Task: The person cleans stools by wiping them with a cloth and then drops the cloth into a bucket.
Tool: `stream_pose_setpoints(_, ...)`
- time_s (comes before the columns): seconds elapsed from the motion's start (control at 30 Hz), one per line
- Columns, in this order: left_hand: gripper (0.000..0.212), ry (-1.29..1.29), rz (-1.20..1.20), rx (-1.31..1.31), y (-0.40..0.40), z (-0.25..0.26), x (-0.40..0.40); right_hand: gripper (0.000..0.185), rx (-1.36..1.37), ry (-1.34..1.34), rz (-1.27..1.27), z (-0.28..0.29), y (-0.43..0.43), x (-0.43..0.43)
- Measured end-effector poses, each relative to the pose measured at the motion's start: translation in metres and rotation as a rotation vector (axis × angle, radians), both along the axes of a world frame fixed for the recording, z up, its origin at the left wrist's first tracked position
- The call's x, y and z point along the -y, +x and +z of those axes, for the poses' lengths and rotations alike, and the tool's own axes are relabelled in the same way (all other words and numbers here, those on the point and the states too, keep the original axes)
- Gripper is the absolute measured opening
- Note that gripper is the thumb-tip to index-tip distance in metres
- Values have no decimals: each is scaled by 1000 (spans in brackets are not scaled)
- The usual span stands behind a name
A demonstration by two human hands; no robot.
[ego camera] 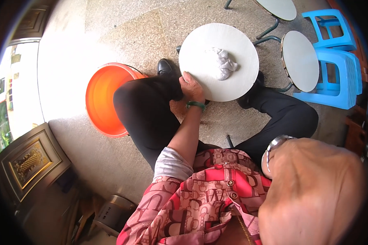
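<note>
Between my knees stands a stool with a round white seat [199,58]. My left hand [192,89], with a green bangle at its wrist, holds the near left rim of the seat; the thumb lies along the edge and the other fingers are hidden below. On the seat lies a crumpled whitish cloth [224,65], apart from my hand. Close to the camera at the lower right is my right hand [315,186], raised, its back showing and a metal watch [278,143] on the wrist. Its fingers cannot be made out.
An orange bucket [101,95] stands beside my left knee. On the right are another round-seated stool [302,61], a second one [280,8] and several blue plastic stools [340,76]. A panelled door [33,162] and a metal canister [115,211] are at the lower left.
</note>
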State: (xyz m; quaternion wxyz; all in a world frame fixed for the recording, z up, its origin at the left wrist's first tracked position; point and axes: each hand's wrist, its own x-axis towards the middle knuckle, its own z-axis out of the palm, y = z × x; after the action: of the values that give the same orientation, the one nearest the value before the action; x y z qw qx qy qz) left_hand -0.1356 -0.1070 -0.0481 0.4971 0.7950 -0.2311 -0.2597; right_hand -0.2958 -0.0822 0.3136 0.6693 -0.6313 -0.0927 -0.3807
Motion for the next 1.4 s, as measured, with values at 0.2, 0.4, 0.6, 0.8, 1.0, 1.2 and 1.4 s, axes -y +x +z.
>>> stream_pose_setpoints(0.2,44,-7,17,54,-2,-4,-2,23,17,5,-10,-6,-1,2)
stream_pose_setpoints(0.4,44,-37,22,66,2,-11,-2,23,9,5,-5,-4,6,3)
stream_pose_setpoints(0.6,43,-22,27,18,-1,0,0,22,-1,2,-9,-5,9,4)
stream_pose_setpoints(0.8,44,-8,26,8,-1,-1,-1,22,3,2,-4,-5,11,6)
stream_pose_setpoints(1.0,42,-24,44,22,0,-3,-1,22,-8,-5,-9,-9,14,7)
stream_pose_setpoints(1.2,41,-21,9,47,1,-2,-1,22,-35,-4,-36,-12,17,6)
stream_pose_setpoints(1.4,41,-30,33,0,-2,-2,0,22,-74,-11,-81,-16,17,3)
